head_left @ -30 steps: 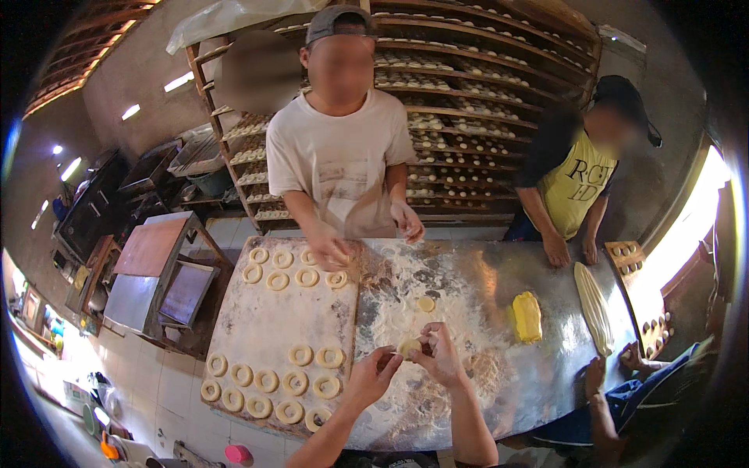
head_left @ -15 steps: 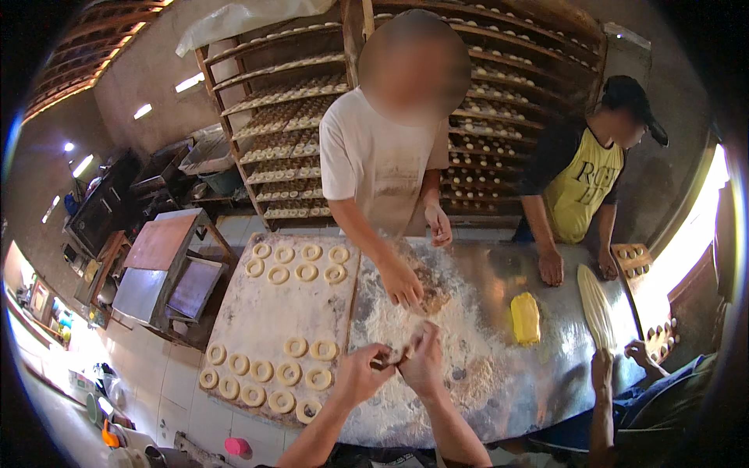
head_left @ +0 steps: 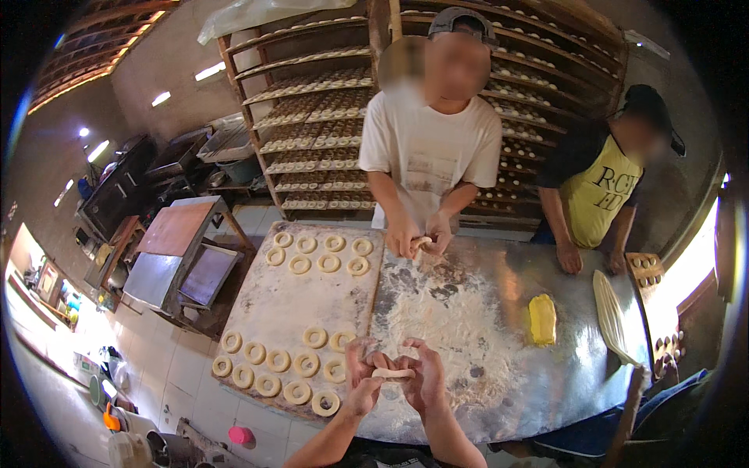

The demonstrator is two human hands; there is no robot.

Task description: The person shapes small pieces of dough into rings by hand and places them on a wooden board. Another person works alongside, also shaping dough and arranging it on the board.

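Between the fingers of my left hand (head_left: 363, 380) and my right hand (head_left: 425, 378) is a short pale piece of dough (head_left: 393, 374). Both hands are closed on it, above the floured near part of the metal table. Whether it is a strip or a ring seen edge-on, I cannot tell. Just left of my hands, several dough rings (head_left: 278, 360) lie on a floured board (head_left: 312, 300), with more along its far end. Loose flour (head_left: 437, 331) covers the table beyond my hands. Across from me, a person's hands (head_left: 422, 236) hold another small piece of dough (head_left: 421, 243).
A yellow block (head_left: 541, 320) and a long strip of dough (head_left: 612, 313) lie on the right of the table. A person in a yellow shirt (head_left: 601, 187) stands behind it. Another's forearm (head_left: 629, 404) reaches in lower right. Racks of dough (head_left: 320, 117) stand behind.
The view has swung left. The person opposite has drawn back from the flour and now holds dough with both hands. My fingers have spread along my dough piece.
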